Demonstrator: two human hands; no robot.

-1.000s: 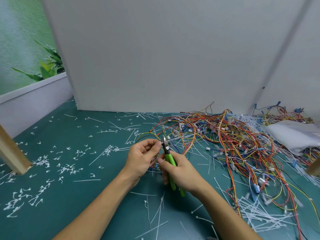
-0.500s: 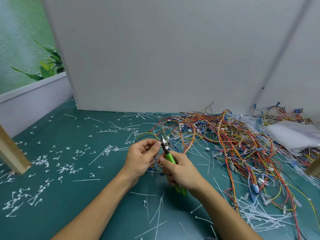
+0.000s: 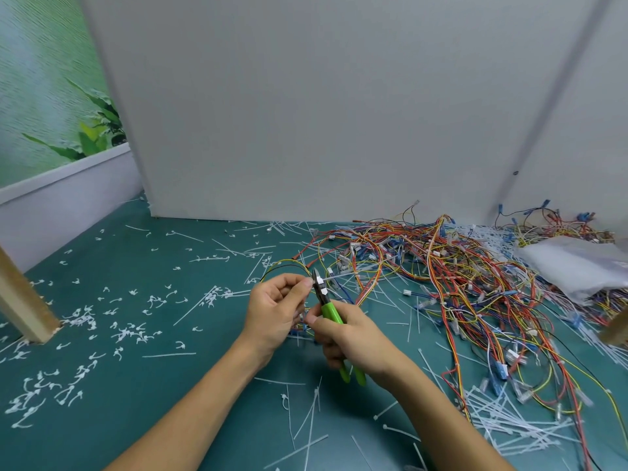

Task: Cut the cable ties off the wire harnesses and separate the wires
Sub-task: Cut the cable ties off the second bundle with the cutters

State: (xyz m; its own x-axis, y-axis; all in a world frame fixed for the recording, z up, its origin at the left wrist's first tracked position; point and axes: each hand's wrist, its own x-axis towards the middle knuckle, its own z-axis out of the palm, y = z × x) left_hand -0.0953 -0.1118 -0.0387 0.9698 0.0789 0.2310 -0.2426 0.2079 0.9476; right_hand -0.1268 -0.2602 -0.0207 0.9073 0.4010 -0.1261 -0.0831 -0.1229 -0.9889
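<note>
Teal tabletop: left hand pinches cable tie, right hand grips cutters.

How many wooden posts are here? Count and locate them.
2: left post at the left edge; right post at the right edge, mostly cropped. Others may lie outside view.

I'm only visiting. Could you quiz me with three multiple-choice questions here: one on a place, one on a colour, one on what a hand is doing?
1. From the cutters, the wire pile lies mostly: A left; B right; C nearer the person.
2. The cutters' handles are: A red; B green; C black.
3. The right hand: A lies flat; B is out of view; C grips the cutters.
Answers: B, wires spread to the right; B, bright green grips; C, it curls round the handles.
</note>
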